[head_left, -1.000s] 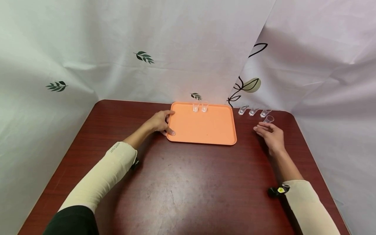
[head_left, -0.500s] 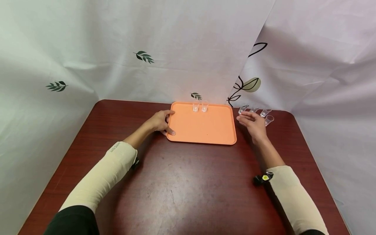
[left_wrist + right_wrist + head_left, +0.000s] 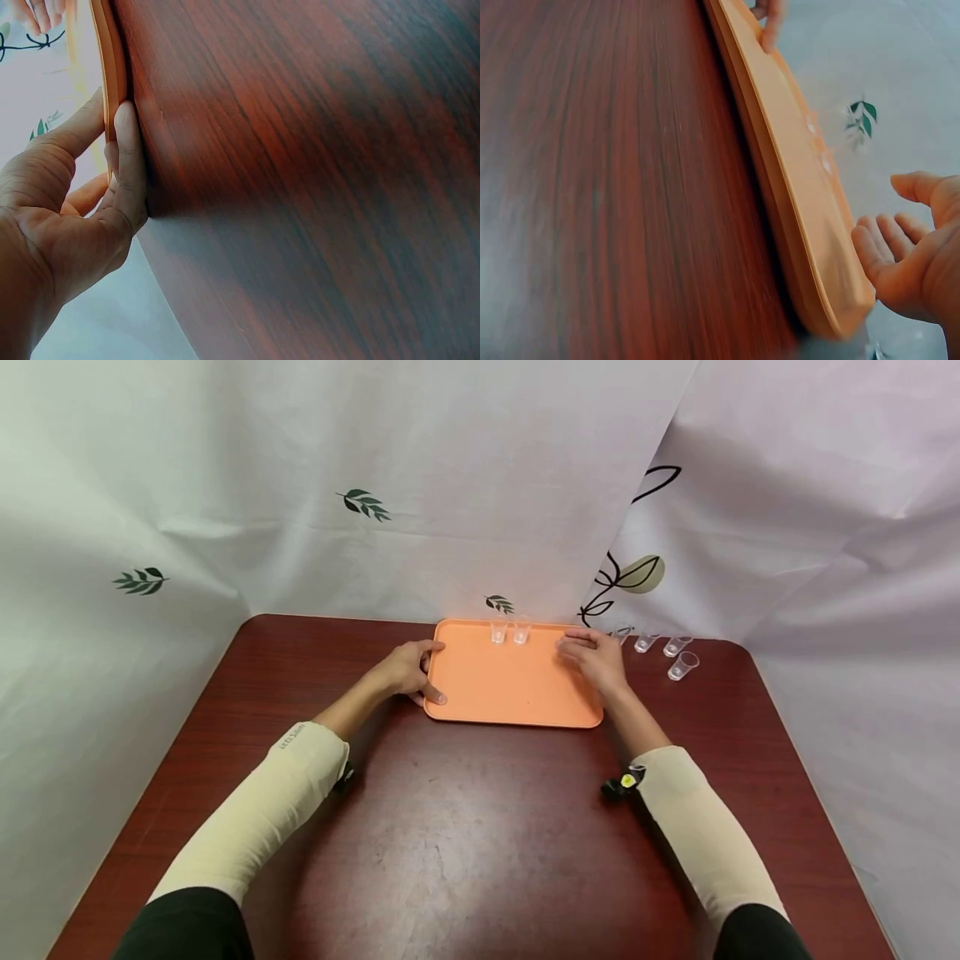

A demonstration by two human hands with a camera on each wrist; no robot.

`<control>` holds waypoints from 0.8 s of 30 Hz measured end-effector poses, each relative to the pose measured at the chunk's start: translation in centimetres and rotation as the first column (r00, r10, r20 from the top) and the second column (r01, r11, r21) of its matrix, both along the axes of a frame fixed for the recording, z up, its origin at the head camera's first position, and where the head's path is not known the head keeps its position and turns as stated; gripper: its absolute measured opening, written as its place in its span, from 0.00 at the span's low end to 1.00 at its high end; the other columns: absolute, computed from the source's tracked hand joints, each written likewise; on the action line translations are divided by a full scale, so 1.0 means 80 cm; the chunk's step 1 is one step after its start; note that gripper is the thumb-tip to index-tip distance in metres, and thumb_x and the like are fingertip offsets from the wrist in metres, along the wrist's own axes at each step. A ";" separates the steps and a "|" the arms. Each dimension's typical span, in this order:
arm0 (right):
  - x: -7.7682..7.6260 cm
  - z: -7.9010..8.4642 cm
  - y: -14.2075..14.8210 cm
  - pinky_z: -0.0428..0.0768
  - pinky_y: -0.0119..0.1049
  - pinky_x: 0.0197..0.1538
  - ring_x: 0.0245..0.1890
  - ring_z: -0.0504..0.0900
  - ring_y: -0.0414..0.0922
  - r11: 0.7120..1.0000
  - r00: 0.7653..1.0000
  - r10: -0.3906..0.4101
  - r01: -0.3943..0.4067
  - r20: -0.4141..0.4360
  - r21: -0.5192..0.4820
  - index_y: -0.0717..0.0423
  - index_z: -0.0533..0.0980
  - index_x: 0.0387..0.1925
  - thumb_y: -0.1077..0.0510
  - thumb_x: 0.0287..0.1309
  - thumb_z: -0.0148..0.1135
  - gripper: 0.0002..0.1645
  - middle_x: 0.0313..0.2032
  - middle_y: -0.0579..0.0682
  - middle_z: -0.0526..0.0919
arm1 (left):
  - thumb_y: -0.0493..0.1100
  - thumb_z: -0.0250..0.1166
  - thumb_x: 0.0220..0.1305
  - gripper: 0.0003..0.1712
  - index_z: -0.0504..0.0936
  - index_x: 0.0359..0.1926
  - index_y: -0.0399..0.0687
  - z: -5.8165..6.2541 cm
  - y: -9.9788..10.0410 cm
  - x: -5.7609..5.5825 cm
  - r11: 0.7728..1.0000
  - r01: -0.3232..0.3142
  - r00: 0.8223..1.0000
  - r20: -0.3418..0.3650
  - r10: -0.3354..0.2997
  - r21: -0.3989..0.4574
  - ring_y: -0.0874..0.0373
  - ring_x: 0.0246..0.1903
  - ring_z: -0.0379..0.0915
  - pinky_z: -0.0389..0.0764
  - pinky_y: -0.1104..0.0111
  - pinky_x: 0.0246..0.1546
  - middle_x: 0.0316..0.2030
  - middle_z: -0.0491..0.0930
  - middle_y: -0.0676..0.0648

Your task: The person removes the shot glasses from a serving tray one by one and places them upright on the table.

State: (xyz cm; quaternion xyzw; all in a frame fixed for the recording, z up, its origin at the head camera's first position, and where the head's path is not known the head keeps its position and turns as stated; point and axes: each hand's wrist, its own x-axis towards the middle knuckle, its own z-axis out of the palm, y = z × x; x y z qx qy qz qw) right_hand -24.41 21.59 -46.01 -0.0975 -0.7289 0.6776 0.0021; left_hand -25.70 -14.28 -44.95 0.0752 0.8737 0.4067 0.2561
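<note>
An orange rectangular tray lies near the far edge of the table. My left hand grips its left side, thumb and fingers at the rim; the left wrist view shows that hand's digits on both sides of the tray's edge. Two small clear plastic cups stand side by side along the back of the tray. Over the tray's right end is my right hand, empty. In the right wrist view the right hand has its thumb spread from loosely bent fingers.
Several more clear cups stand on the dark red wooden table, right of the tray. The leftmost one is partly hidden behind the right hand. A white curtain with leaf prints hangs right behind the table.
My right hand has moved left from beside the nearest cup, past the row of cups, to over the tray's right end. The left hand and tray have stayed put.
</note>
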 end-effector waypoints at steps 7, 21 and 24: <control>-0.014 -0.003 -0.025 0.94 0.36 0.63 0.41 0.89 0.29 0.997 1.000 0.028 -0.027 -0.007 0.066 0.69 0.82 0.70 0.63 0.73 0.74 0.28 0.55 0.54 0.90 | 0.30 0.89 0.55 0.68 0.60 0.90 0.50 0.000 -0.001 -0.002 1.000 0.004 1.000 -0.003 -0.004 -0.004 0.55 0.26 0.85 0.98 0.61 0.31 0.51 0.69 0.38; -0.034 -0.013 -0.057 0.92 0.30 0.64 0.66 0.88 0.55 0.995 0.996 0.057 -0.051 -0.071 0.088 0.70 0.79 0.72 0.65 0.70 0.75 0.32 0.69 0.69 0.85 | 0.30 0.89 0.55 0.68 0.60 0.91 0.49 -0.002 0.000 -0.001 1.000 -0.002 1.000 0.001 0.002 -0.003 0.55 0.25 0.83 0.97 0.61 0.30 0.49 0.68 0.39; -0.036 -0.013 -0.062 0.91 0.33 0.67 0.71 0.85 0.60 0.992 0.994 0.074 -0.065 -0.079 0.110 0.69 0.79 0.73 0.64 0.69 0.76 0.34 0.70 0.69 0.84 | 0.30 0.89 0.55 0.68 0.60 0.91 0.49 -0.001 0.000 -0.001 1.000 -0.002 1.000 0.004 0.002 0.001 0.56 0.25 0.83 0.97 0.61 0.30 0.48 0.68 0.39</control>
